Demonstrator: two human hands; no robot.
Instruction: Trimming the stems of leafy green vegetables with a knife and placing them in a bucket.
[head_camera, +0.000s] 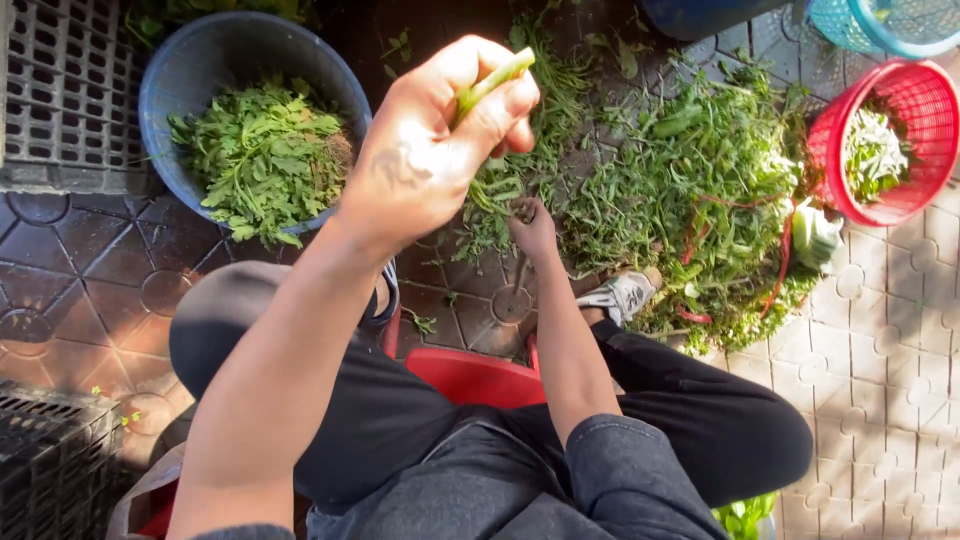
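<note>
My left hand (432, 150) is raised close to the camera and pinches a pale green stalk (492, 80) between thumb and fingers. My right hand (532, 226) reaches down to the paved ground and closes on stems at the edge of a pile of leafy greens (690, 190). To the left stands a dark blue tub (190, 70) holding picked green leaves (262, 150). I sit on a low red stool (470, 375), with my knees spread to either side.
A red mesh basket (925, 110) with greens stands at the right, a teal basket (880, 25) behind it. Dark plastic crates lie at top left (65, 95) and bottom left (50, 460). A grey shoe (622, 293) rests by the pile.
</note>
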